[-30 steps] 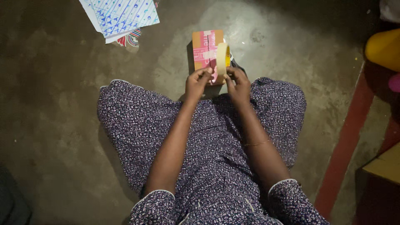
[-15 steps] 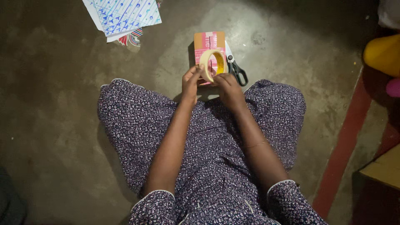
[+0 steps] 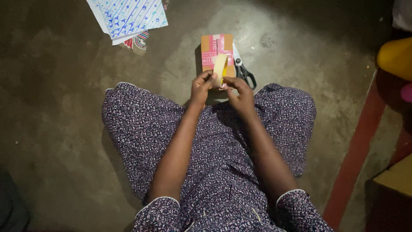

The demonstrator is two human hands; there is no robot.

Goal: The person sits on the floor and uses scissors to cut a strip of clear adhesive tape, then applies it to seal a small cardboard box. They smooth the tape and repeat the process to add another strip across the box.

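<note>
A dim concrete floor is catching a pool of light up top, while a red painted stripe is running along its right side.

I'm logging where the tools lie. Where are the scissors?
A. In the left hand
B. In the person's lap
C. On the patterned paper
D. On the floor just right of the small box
D: the scissors lie on the floor against the right side of the small box.
</note>
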